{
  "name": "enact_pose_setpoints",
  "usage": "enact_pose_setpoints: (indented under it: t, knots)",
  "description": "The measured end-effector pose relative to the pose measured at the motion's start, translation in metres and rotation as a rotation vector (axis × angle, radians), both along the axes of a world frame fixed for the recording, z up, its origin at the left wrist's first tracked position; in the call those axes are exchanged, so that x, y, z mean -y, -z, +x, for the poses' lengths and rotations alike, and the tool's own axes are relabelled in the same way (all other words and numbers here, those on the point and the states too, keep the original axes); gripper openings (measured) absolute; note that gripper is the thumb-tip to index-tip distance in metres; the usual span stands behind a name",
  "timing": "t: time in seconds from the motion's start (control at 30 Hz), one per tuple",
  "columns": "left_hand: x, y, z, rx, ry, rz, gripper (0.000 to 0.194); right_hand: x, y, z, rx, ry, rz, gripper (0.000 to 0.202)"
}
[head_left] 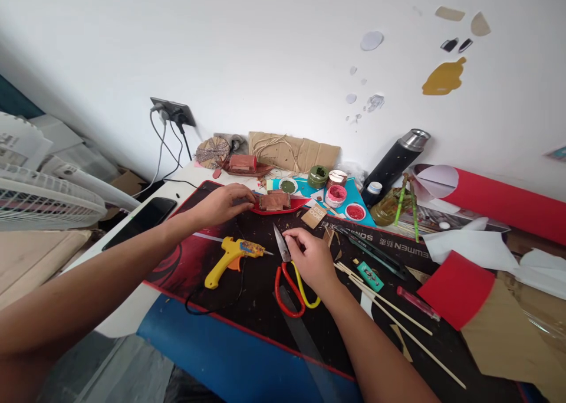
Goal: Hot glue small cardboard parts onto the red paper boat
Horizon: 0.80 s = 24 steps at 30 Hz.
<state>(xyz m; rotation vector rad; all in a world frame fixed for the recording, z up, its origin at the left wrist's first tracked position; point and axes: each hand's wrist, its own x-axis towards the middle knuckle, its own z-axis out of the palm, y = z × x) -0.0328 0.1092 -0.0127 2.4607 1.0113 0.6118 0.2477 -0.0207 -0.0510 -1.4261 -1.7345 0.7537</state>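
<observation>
A small model boat [275, 202] with a red hull and a brown cardboard cabin lies near the mat's far edge. My left hand [226, 205] is at its left end, the fingers bent around that end and hiding it. Red and yellow-handled scissors [283, 261] lie on the mat, blades pointing away and closed together. Over their pivot is my right hand [310, 254], thumb and forefinger pinched beside the blades; what is between them, if anything, is too small to make out. A yellow glue gun [234, 258] lies left of the scissors, nozzle pointing right.
Behind stand a second model boat [243, 164], open paint pots [335, 195] and a black flask [395, 158]. To the right lie a utility knife [375, 253], wooden sticks [398, 314] and red card [457, 290]. A phone [140, 221] and a fan [48, 199] are left.
</observation>
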Motion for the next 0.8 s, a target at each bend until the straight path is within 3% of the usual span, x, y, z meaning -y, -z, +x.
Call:
enact_pose_setpoints:
  t: [0.8]
  knots:
    - [0.0004,-0.0021,0.0023,0.006,0.014,0.044,0.029,-0.0006,0.0011,-0.0009,0.013,0.004,0.023,0.025]
